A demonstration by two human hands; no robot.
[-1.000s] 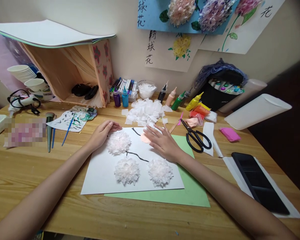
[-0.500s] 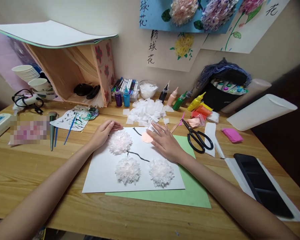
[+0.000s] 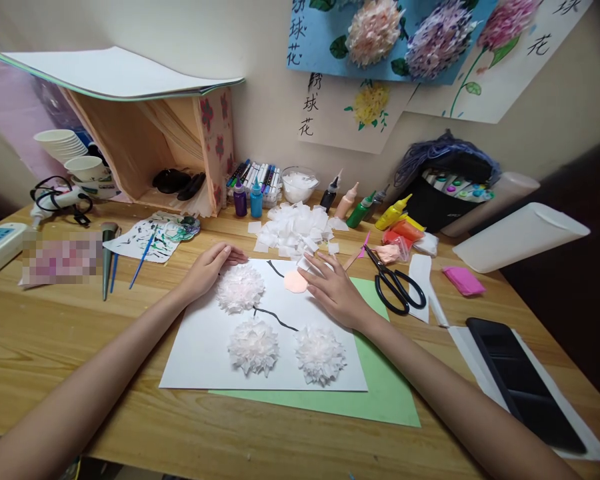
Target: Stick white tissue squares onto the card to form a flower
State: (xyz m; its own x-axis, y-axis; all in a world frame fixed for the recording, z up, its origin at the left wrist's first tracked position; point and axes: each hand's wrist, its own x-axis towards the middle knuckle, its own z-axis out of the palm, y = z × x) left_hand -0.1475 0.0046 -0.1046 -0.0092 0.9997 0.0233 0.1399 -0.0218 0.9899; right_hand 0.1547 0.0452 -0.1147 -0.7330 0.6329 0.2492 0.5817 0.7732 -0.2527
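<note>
A white sheet of paper (image 3: 190, 360) lies on the wooden table, bearing three fluffy white paper flowers: an upper left one (image 3: 240, 289), a lower left one (image 3: 253, 347) and a lower right one (image 3: 321, 355). Dark painted stems (image 3: 275, 316) run between them. Near the sheet's top is a flat peach disc (image 3: 296, 281). My left hand (image 3: 211, 268) rests at the upper left edge beside a flower, fingers stretched out together. Over the sheet's upper right, my right hand (image 3: 337, 288) has its fingers spread, tips at the disc's right edge. A whitish scrap shows partly under those fingers.
Behind the sheet is a heap of white tissue squares (image 3: 295, 227). Paint bottles (image 3: 359, 210) and a bowl (image 3: 300, 183) stand farther back. Black scissors (image 3: 397, 287) and a dark tray (image 3: 525, 387) lie right; brushes (image 3: 143, 257) lie left. Green paper (image 3: 380, 393) sits beneath the sheet.
The camera view has tilted up slightly, so the scene sits lower. My right hand's fingers have shifted slightly over the scrap by the disc. My left hand stays in place.
</note>
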